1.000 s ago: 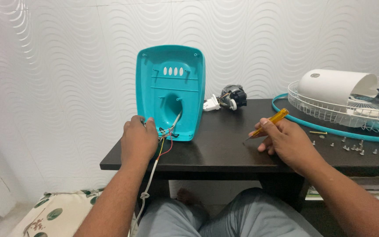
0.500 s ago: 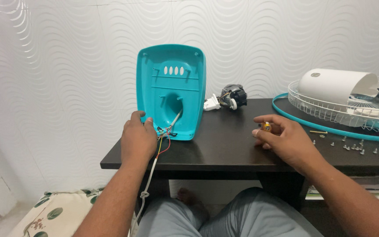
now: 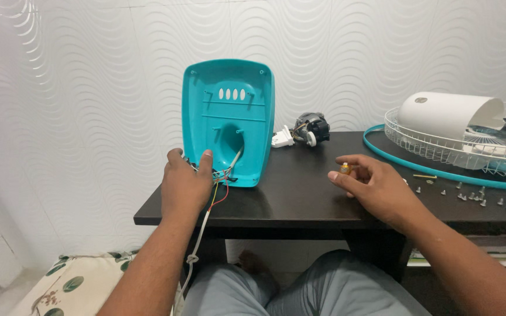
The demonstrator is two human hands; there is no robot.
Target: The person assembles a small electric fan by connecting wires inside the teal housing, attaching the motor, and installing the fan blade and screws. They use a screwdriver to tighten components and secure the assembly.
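Since the earlier frame the left hand [image 3: 185, 186] has slid its fingers [image 3: 206, 159] up against the lower edge of the teal housing [image 3: 228, 120], and the right hand [image 3: 376, 187] has turned the yellow-handled screwdriver [image 3: 345, 169] end-on — only its amber butt shows now, pinched between thumb and forefinger, the other fingers loosely curled over the dark table [image 3: 288, 199]. Left fingers are part-spread, not closed round anything; their tips rest at the housing's bottom corner, touching or just over the bundle of wires [image 3: 221, 178], which spills out beside them — red, yellow and white strands, the white cord [image 3: 200, 234] dropping below the wrist. Housing stands upright beyond the left fingertips, its hollow inside facing the camera. Progress, judged from the layout: the fan looks largely stripped — motor [image 3: 311, 127] lies loose behind the housing, well beyond the right fingertips; white motor cover [image 3: 449, 114] sits in the wire grille [image 3: 440, 153] to the right of the right hand; loose screws [image 3: 469, 196] are scattered just beyond its knuckles. Wires are not yet freed from the housing. No labels or packages are legible; nothing printed can be made out on any part.
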